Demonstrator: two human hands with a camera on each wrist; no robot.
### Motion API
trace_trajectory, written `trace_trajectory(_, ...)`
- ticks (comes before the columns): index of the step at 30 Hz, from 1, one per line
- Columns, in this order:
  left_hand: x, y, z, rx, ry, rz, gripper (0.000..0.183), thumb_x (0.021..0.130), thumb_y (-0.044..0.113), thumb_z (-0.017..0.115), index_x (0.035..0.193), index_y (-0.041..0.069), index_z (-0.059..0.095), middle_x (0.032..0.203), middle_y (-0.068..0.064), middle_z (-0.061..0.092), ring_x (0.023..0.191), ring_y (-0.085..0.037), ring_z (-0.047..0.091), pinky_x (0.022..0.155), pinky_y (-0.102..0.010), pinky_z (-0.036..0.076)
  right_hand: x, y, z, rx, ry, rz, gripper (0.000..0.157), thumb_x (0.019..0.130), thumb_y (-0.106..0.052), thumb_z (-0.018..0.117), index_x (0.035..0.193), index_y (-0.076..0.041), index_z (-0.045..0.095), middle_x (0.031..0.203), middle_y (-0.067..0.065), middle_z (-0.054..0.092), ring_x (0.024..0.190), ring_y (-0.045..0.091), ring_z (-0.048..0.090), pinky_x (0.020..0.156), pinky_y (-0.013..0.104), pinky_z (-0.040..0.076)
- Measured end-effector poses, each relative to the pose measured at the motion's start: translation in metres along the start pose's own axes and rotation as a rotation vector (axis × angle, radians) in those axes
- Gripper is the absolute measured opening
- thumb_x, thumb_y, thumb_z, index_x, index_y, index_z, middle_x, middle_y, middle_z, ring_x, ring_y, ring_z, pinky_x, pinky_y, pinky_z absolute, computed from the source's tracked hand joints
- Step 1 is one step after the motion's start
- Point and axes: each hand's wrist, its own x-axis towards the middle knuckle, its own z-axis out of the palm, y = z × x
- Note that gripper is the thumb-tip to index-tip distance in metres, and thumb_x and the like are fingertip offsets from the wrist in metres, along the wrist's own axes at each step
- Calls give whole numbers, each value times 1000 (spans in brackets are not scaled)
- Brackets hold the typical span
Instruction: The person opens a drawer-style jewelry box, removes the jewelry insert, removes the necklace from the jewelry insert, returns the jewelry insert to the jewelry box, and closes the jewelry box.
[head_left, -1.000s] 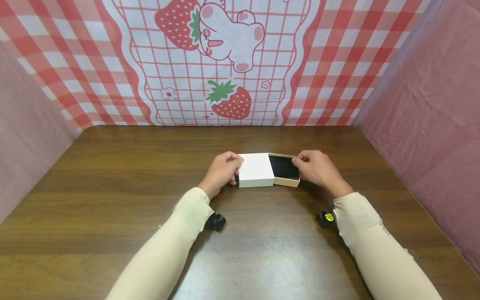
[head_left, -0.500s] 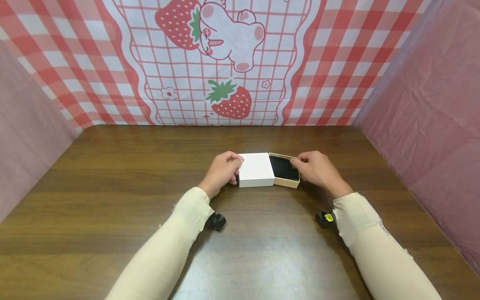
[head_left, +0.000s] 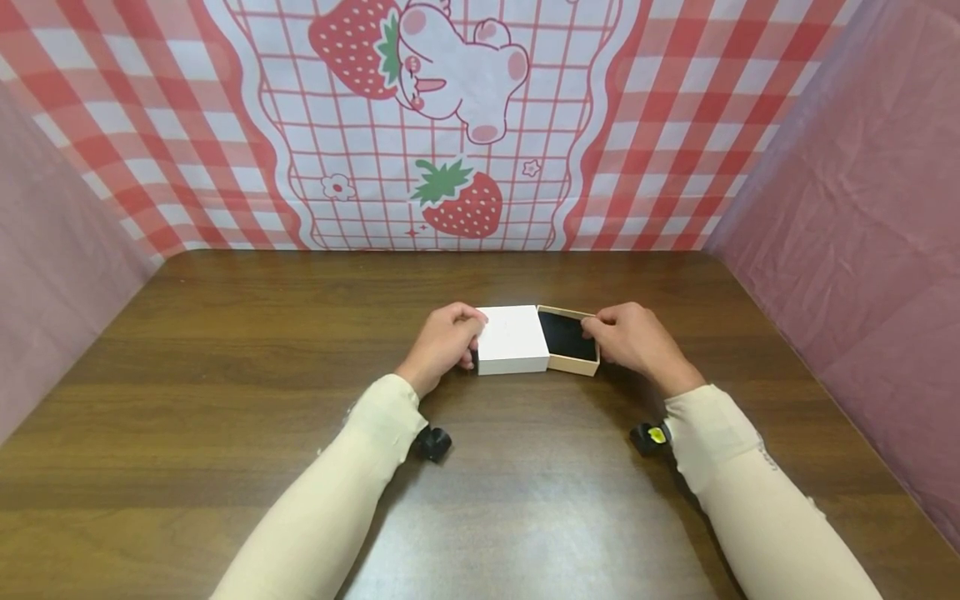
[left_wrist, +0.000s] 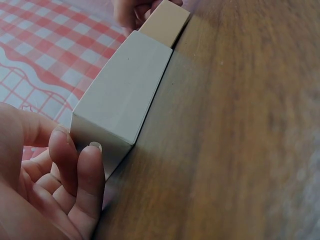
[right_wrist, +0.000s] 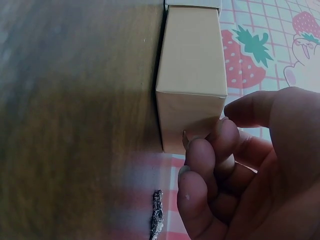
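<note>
A white box sleeve [head_left: 513, 337] lies flat on the wooden table, its end against my left hand [head_left: 444, 340]. That hand holds the sleeve's left end, with one fingertip at the top edge and other fingers against the end wall [left_wrist: 97, 155]. From the sleeve's right side sticks out a tan drawer [head_left: 573, 364] with a black inside [head_left: 564, 335], set at a slight angle. My right hand [head_left: 636, 337] pinches the drawer's far right rim, a digit reaching over the edge. In the right wrist view, curled fingers [right_wrist: 200, 160] lie against the drawer's tan end [right_wrist: 187, 115].
The brown wooden table [head_left: 480, 500] spreads around the box. A red-and-white checked cloth [head_left: 450, 125] with strawberries hangs behind, and pink cloths [head_left: 862, 208] stand at both sides. A thin silvery, crumpled-looking strip [right_wrist: 157, 215] shows in the right wrist view.
My right fingertips have shifted slightly left over the drawer's rim, and the drawer's angle has changed a little. The left hand and sleeve stay put.
</note>
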Motion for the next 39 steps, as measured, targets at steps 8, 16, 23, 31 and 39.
trace_trajectory(8,-1,2,1,-11,1,-8,20,92,6,54,107,2,68,70,-6,56,52,-10,47,49,-24,49,2,0,1,-14,5,-27,33,99,-28,53,94,-6,76,61,2,56,56,19,51,54,34,42)
trace_trajectory(16,-1,1,0,-6,3,-8,20,92,7,54,107,2,68,70,-6,56,52,-10,48,49,-24,49,1,1,1,-56,-28,-38,21,97,-25,61,91,-8,71,65,1,58,61,18,54,57,33,43)
trace_trajectory(23,-1,1,0,-6,1,-8,20,92,7,54,107,3,68,71,-6,57,52,-11,48,50,-25,50,1,0,3,-63,-57,-34,14,94,-18,62,98,-6,68,73,3,63,66,19,57,60,33,46)
trace_trajectory(31,-1,1,0,-2,1,-11,21,92,6,54,107,3,68,71,-7,57,52,-10,48,50,-25,50,1,0,2,-47,-55,-17,13,95,-16,60,99,-6,67,74,5,62,66,20,57,61,34,47)
trace_trajectory(39,-1,1,0,-9,-1,-8,20,92,7,54,106,3,68,70,-7,57,52,-11,48,50,-25,50,1,-1,1,-25,3,-24,22,97,-18,57,110,-4,67,73,5,65,66,21,59,63,35,46)
